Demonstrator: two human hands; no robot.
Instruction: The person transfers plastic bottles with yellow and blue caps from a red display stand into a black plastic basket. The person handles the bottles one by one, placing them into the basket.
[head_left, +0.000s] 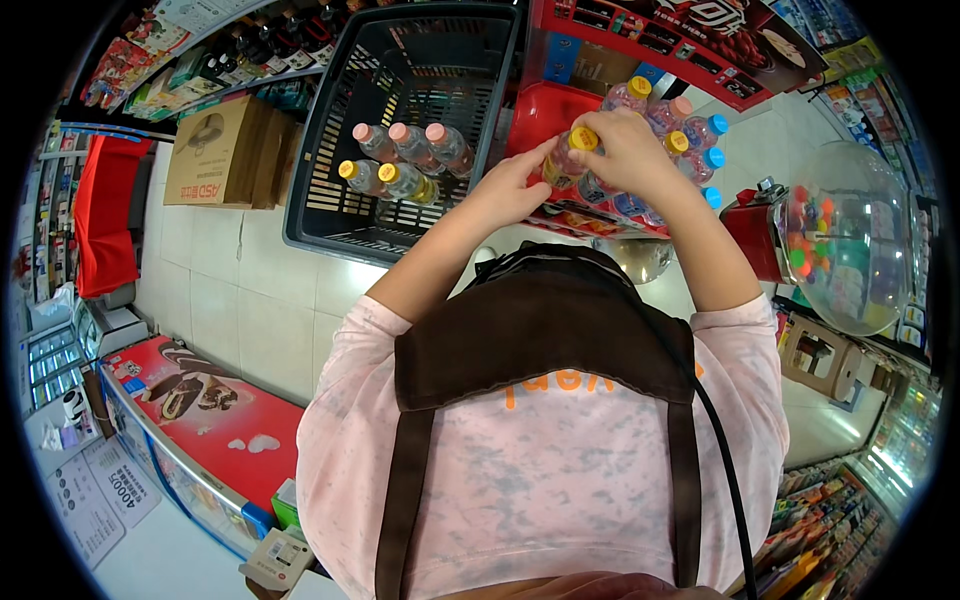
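My right hand (616, 150) is closed around the upper part of a yellow-capped plastic bottle (562, 169) at the red display stand. My left hand (514, 184) reaches in from the left, its fingertips at or very near that bottle's side; whether they touch is hard to tell. More bottles with yellow, pink and blue caps (705, 131) crowd the stand behind and right of my right hand. To the left, a dark plastic shopping basket (300, 206) holds several upright bottles, pink-capped ones (401, 142) behind yellow-capped ones (364, 178).
A red tray surface (544, 112) lies behind the held bottle. A clear globe dispenser with coloured balls (847, 240) stands at the right. Cardboard boxes (214, 157) sit left of the basket. A red-topped freezer (225, 420) is at lower left, and stocked shelves line the sides.
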